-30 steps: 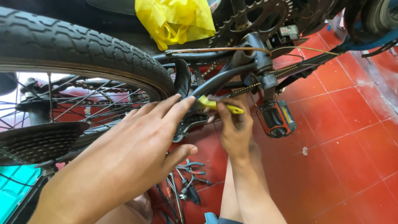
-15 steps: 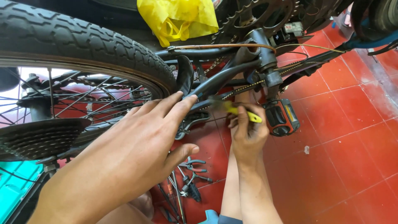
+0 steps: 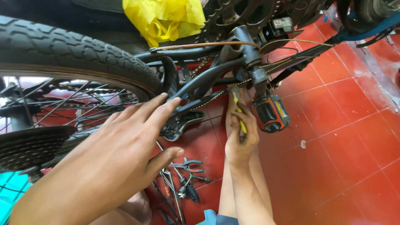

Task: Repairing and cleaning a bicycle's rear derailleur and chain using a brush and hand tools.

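While the bicycle stands upside down, I record:
Left hand (image 3: pixel 125 150): open, fingers spread, fingertips resting on the black frame stay (image 3: pixel 200 81) beside the rear tyre (image 3: pixel 75 50), apparently to steady it.
Right hand (image 3: pixel 239 139): closed around a yellow-handled tool (image 3: pixel 238 114), tip raised to the chain (image 3: pixel 216 98) near the pedal (image 3: pixel 271 113).
Floor (image 3: pixel 333 137): pliers (image 3: pixel 187 164) lie below, within reach.

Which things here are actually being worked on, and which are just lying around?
In use:
- left hand, fingers reaching to the black frame tube
- right hand, gripping a yellow-handled tool near the chain

Lying about:
- pliers and other tools on the red tiled floor
- yellow plastic bag
- pedal
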